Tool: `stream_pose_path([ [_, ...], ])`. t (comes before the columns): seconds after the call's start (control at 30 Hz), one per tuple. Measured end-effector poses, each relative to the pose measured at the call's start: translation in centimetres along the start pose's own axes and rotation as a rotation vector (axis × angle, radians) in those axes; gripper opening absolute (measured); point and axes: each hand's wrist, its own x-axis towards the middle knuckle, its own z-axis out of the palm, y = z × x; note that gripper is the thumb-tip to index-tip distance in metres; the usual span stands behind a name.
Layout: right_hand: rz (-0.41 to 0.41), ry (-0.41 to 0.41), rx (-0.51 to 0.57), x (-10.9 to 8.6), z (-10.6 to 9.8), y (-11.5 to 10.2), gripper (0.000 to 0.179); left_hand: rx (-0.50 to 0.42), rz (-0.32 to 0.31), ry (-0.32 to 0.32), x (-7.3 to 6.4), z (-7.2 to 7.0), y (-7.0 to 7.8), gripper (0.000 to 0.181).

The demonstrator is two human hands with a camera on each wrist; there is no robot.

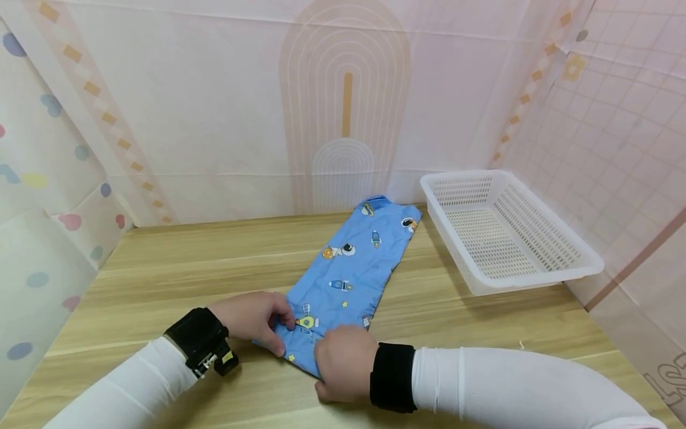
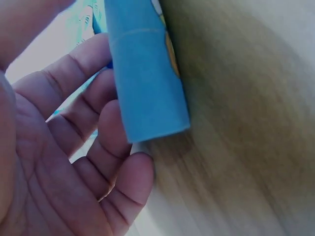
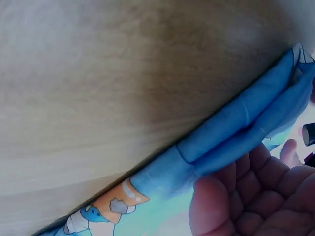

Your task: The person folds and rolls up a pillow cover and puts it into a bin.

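A blue cloth (image 1: 356, 268), printed with astronauts, rockets and stars, lies folded into a long strip slanting from the near middle of the table to the back wall. My left hand (image 1: 254, 319) pinches its near left corner between thumb and fingers. In the left wrist view, those fingertips touch a narrow folded edge (image 2: 147, 88). At the near right end, my right hand (image 1: 347, 363) grips the border with curled fingers. The right wrist view shows the layered folds (image 3: 216, 142) beside the thumb; the fingertips are partly hidden there.
A white perforated plastic basket (image 1: 482, 271) stands at the back right, beside the cloth's far end. Under everything is a wood-grain table (image 1: 177, 262). Patterned sheets (image 1: 225, 119) hang behind it and along both sides.
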Motion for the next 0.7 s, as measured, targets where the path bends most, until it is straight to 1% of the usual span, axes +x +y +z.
stream_pose_path([
  [0.1, 0.009, 0.012, 0.011, -0.1, 0.1, 0.0, 0.025, -0.005, -0.001, -0.012, -0.2, 0.1, 0.2, 0.042],
  [0.2, 0.007, 0.012, 0.018, -0.1, -0.1, 0.1, 0.021, 0.014, 0.001, -0.016, -0.4, 0.1, 0.3, 0.044],
  [0.33, 0.004, 0.006, 0.005, -0.2, -0.3, 0.2, 0.022, 0.042, 0.024, -0.022, -0.4, 0.0, 0.2, 0.035],
  [0.43, 0.016, 0.004, 0.008, -0.3, -0.4, 0.2, 0.023, 0.062, 0.057, -0.021, -0.4, 0.0, -0.2, 0.029],
  [0.57, 0.053, -0.011, 0.058, -0.4, -0.6, 0.4, 0.024, 0.111, 0.101, 0.006, -0.4, -0.2, -0.7, 0.019],
  [0.67, 0.092, -0.028, 0.120, -0.4, -0.9, 0.7, 0.023, 0.123, 0.126, 0.023, -0.3, -0.4, -1.0, 0.008],
  [0.7, 0.101, -0.029, 0.132, -0.4, -0.9, 0.9, 0.024, 0.118, 0.122, 0.025, -0.3, -0.4, -1.1, 0.009],
])
